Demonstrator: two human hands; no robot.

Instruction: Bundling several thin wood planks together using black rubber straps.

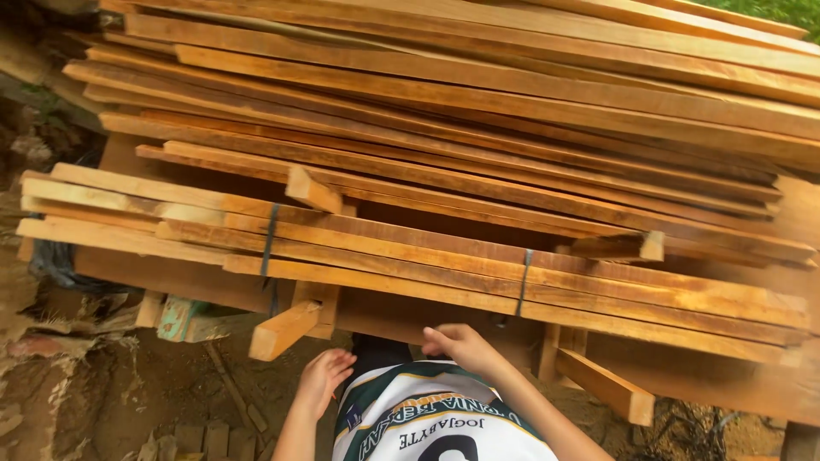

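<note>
Head view: a tall stack of planks (478, 128) fills the upper frame, ends jutting unevenly toward the left. In front lies a bundle (410, 256) of long planks, tied by two dark straps (270, 235), its near edge just above the hands. The right hand (457, 343) reaches up under that edge, fingers curled loosely, touching or nearly touching the lowest board; I cannot tell whether it grips. The left hand (323, 380) hangs open, fingers spread, holding nothing, just right of a short block (284, 330) sticking out below the bundle. Bare dirt (128, 384) lies open to the left.
</note>
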